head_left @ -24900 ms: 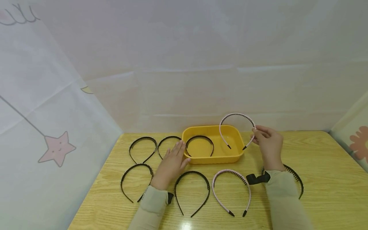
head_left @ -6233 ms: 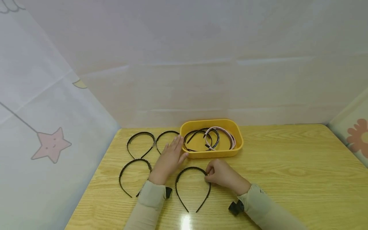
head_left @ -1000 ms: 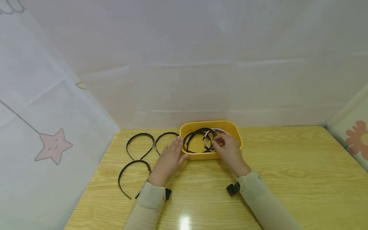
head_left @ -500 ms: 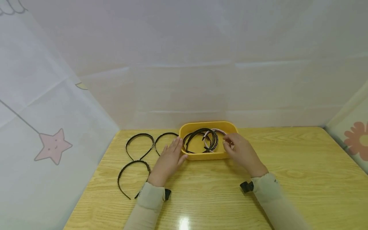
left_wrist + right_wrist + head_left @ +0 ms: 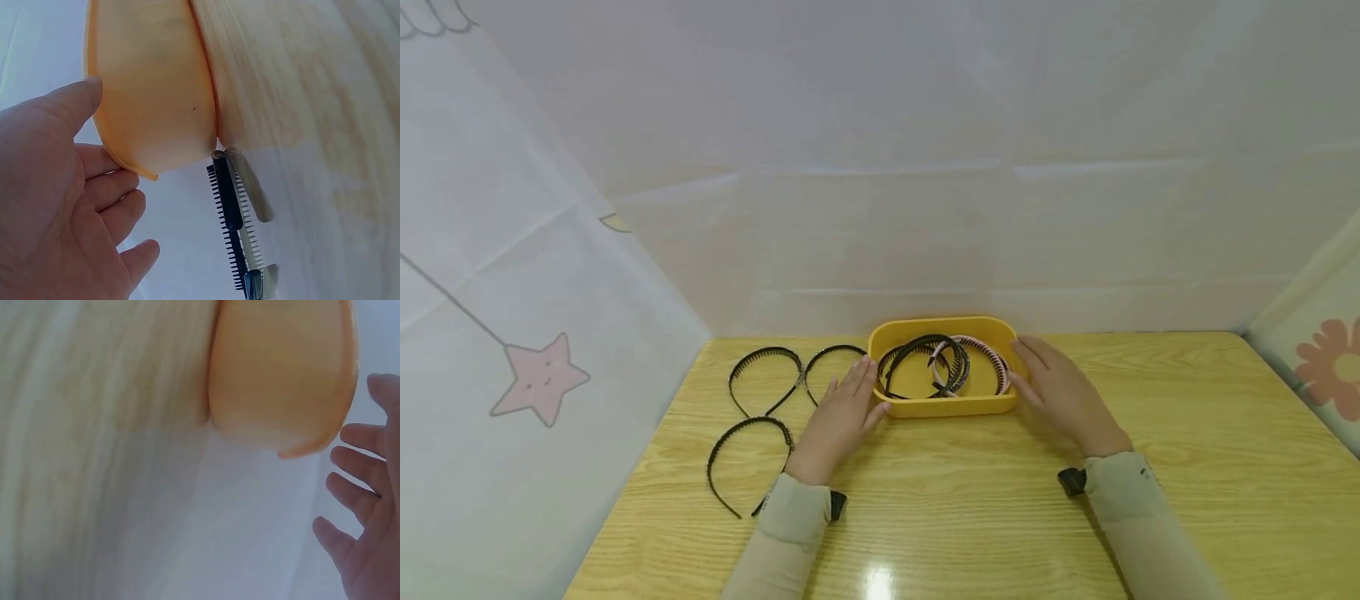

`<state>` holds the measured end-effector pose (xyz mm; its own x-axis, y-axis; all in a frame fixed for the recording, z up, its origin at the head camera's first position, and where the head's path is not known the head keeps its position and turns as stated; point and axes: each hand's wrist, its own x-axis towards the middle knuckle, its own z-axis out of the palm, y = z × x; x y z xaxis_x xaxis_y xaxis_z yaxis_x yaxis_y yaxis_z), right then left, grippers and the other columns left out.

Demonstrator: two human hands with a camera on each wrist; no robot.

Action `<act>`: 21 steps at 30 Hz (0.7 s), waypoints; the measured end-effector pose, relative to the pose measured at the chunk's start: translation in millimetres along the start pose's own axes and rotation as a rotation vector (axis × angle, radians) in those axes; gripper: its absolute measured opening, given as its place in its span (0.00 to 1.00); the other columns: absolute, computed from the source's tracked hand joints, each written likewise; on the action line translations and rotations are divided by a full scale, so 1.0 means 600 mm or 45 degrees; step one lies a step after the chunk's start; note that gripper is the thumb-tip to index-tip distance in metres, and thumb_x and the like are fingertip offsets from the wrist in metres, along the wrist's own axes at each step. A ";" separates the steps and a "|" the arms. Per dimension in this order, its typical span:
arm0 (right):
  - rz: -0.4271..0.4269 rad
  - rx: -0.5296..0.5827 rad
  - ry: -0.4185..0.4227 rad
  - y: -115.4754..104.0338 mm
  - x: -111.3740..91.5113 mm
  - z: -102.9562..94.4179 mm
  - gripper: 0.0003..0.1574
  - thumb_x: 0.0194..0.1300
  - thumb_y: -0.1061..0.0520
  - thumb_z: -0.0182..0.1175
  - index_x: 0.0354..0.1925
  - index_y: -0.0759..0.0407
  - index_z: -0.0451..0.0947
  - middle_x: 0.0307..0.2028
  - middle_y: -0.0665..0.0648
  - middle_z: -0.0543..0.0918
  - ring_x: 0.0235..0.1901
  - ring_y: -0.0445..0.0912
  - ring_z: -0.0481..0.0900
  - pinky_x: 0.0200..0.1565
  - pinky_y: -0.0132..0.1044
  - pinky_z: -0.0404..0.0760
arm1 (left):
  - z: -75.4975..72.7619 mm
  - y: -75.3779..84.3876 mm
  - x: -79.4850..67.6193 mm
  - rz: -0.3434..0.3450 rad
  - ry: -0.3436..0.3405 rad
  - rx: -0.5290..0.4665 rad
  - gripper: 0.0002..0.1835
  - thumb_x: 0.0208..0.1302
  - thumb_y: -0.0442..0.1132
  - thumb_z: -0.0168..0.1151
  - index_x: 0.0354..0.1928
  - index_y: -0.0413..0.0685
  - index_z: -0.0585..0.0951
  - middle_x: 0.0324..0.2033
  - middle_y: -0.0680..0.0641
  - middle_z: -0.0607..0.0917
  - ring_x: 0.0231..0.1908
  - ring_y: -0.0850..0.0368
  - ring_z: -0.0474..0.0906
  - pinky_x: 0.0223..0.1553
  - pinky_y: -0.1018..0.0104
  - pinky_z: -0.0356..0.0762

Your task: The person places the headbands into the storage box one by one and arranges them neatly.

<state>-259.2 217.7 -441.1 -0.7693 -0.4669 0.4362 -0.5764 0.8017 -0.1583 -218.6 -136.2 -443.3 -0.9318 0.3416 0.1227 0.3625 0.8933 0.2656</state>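
Farthest left of the yellow plastic storage bin, a smiling pink star decorates the pale cloth wall. Nearer the bin, still on its left, a black toothed headband lies toward the viewer, one leg partly hidden by the left sleeve. Behind it, a second black toothed headband lies left of the bin, and a third black headband lies just beside the bin's left end, partly covered by the left hand. That hand grasps nothing: its fingers lie extended against the bin's left end, thumb at the rim near the front corner.

The bin stands on the wood-grain table. In its left part, black toothed headbands overlap; toward its middle they cross a dark glittery band, and pink toothed headband loops lie in the right part, their number unclear.

At the bin's right end, the right hand is loosely spread, gripping nothing; I cannot tell whether its fingertips touch the rim. Well right of the bin, a coral flower marks the cloth.
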 end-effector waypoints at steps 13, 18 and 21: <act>0.201 0.065 -0.351 0.015 -0.011 -0.001 0.46 0.82 0.39 0.42 0.82 0.61 0.41 0.79 0.65 0.47 0.79 0.61 0.43 0.76 0.63 0.42 | 0.000 0.001 0.000 0.001 -0.004 -0.009 0.40 0.79 0.58 0.47 0.80 0.41 0.51 0.79 0.40 0.52 0.78 0.45 0.48 0.76 0.41 0.47; 0.190 0.086 -0.403 0.012 -0.009 -0.006 0.47 0.81 0.37 0.42 0.81 0.64 0.42 0.79 0.66 0.48 0.78 0.62 0.44 0.76 0.64 0.43 | 0.002 0.000 0.001 0.010 0.009 0.003 0.40 0.79 0.57 0.48 0.80 0.40 0.52 0.79 0.40 0.53 0.78 0.44 0.49 0.76 0.40 0.49; 0.174 0.064 -0.433 0.011 -0.006 -0.010 0.48 0.81 0.36 0.41 0.81 0.65 0.42 0.79 0.66 0.47 0.78 0.62 0.44 0.76 0.64 0.43 | 0.001 0.000 0.000 0.012 0.019 0.005 0.40 0.79 0.57 0.49 0.80 0.40 0.52 0.79 0.40 0.53 0.78 0.44 0.49 0.76 0.40 0.49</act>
<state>-258.7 227.0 -438.5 -0.8828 -0.4610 0.0902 -0.4684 0.8499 -0.2414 -218.5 -136.0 -443.8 -0.9281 0.3453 0.1392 0.3708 0.8914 0.2607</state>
